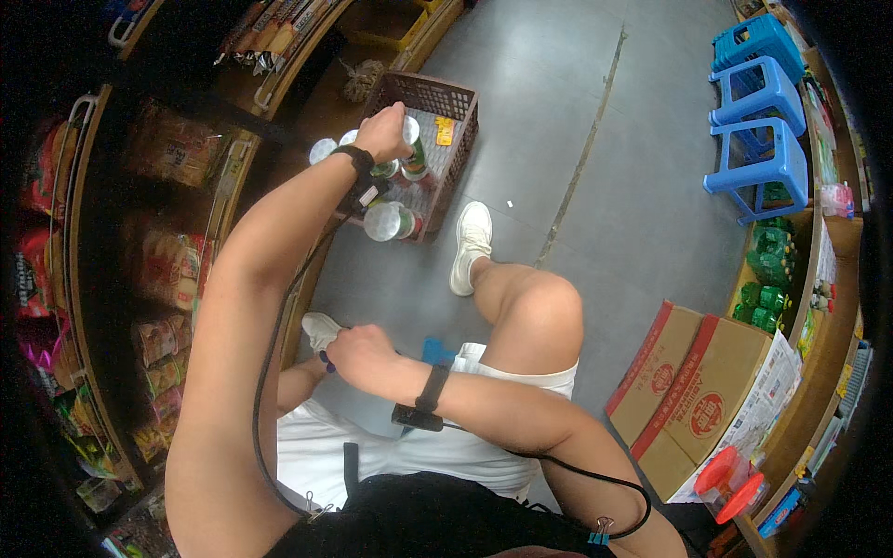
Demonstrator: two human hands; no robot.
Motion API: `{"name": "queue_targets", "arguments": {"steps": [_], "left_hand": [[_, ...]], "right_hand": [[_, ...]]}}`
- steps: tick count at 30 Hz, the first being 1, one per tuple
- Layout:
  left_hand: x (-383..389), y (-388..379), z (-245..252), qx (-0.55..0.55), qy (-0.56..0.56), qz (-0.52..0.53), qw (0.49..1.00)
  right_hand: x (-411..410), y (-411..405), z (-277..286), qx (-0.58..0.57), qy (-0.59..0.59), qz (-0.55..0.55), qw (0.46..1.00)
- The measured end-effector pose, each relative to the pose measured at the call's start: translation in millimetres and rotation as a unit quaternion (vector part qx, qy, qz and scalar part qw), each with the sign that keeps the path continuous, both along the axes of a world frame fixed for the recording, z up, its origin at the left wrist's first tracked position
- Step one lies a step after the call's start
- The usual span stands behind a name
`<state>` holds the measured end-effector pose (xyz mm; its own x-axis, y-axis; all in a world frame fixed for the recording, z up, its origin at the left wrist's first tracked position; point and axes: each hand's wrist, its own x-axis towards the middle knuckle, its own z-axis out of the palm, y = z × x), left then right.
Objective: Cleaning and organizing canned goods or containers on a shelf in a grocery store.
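Note:
My left hand [382,134] reaches over a brown plastic crate [460,104]; its fingers are bent around the side of a canister with a pale round lid [411,131], and partly hidden. More pale-lidded canisters are in and beside the crate, one [384,222] at its near end, others left of my wrist. Inside the crate lies a yellow-orange tag or packet [444,130]. My right hand [363,356] is a fist above the floor in front of my lap, around a small dark blue object [326,361] of unclear kind. Both wrists wear black straps with small devices and cables.
Shelves with packaged food [171,265] run along the left. At right are blue plastic stools [767,160], green bottles [771,254], cardboard boxes [684,397] and a red plastic item [729,485] near shelving. My knee and white shoe [473,240] are near the crate.

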<state>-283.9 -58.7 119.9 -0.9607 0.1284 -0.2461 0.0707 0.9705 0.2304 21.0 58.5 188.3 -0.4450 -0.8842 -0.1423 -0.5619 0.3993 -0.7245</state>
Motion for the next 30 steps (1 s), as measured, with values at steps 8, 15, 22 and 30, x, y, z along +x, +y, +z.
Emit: {"name": "queue_targets", "arguments": {"steps": [8,15,22,30], "left_hand": [[9,-8,-22,-0.015,0.018,-0.004,1.000],[19,-15,-23,-0.010,0.082,-0.051,0.995],[34,-25,-4,0.026,0.120,-0.040,0.992],[103,-53,59,0.208,0.238,0.078,0.945]], "right_hand": [[1,-1,-8,-0.013,0.001,-0.023,1.000],[1,-1,-7,-0.016,-0.006,-0.013,1.000],[0,-3,-23,-0.018,-0.009,-0.005,1.000],[-7,-1,-9,0.056,0.020,0.001,0.998]]}}
